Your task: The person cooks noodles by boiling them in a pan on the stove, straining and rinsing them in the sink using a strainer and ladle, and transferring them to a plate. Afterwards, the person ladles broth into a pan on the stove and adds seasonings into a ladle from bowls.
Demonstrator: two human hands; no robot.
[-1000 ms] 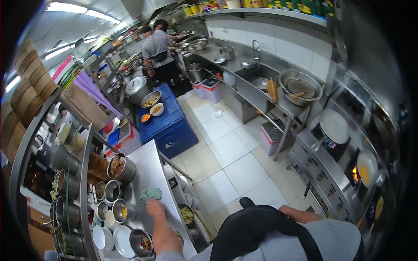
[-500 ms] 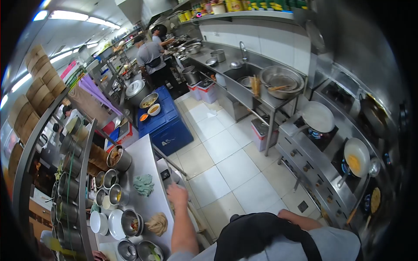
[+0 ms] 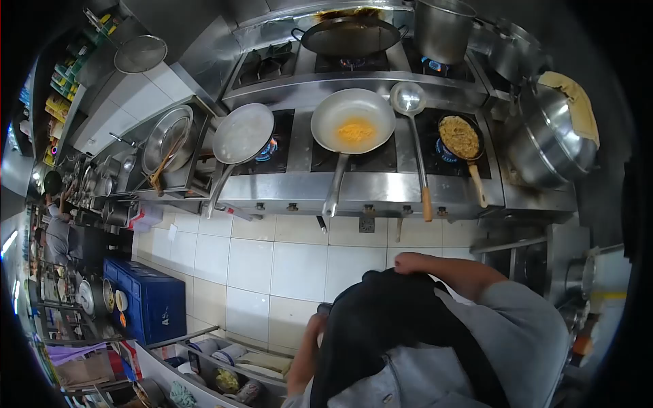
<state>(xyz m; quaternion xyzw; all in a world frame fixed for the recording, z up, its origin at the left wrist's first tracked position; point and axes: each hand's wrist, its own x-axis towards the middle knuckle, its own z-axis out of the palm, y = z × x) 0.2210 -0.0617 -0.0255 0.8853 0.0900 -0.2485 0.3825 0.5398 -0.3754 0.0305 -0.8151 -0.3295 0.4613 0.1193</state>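
My right hand (image 3: 411, 263) is at the front of my black apron, its fingers curled into a loose fist with no object showing in it. My left hand (image 3: 315, 328) hangs low beside the apron, whose edge partly hides it. A small dark thing shows at its fingertips, and I cannot tell whether the hand holds it. Ahead on the stove, the nearest pan is a grey frying pan (image 3: 333, 122) with an orange-yellow mass in it. A long-handled ladle (image 3: 408, 100) lies to its right. Beyond that, a small pan with a wooden handle holds a browned flat food (image 3: 459, 137).
Another frying pan (image 3: 243, 134) sits over a lit burner at left. Behind are a large wok (image 3: 350, 37) and a tall pot (image 3: 443, 30). A big domed metal vessel (image 3: 549, 132) is at right. A blue chest (image 3: 160, 309) stands on the tiled floor (image 3: 252, 262).
My view has swung right, from the aisle and counter to the stove. My left hand has left the counter's edge and is now beside my apron. My right hand shows more fully.
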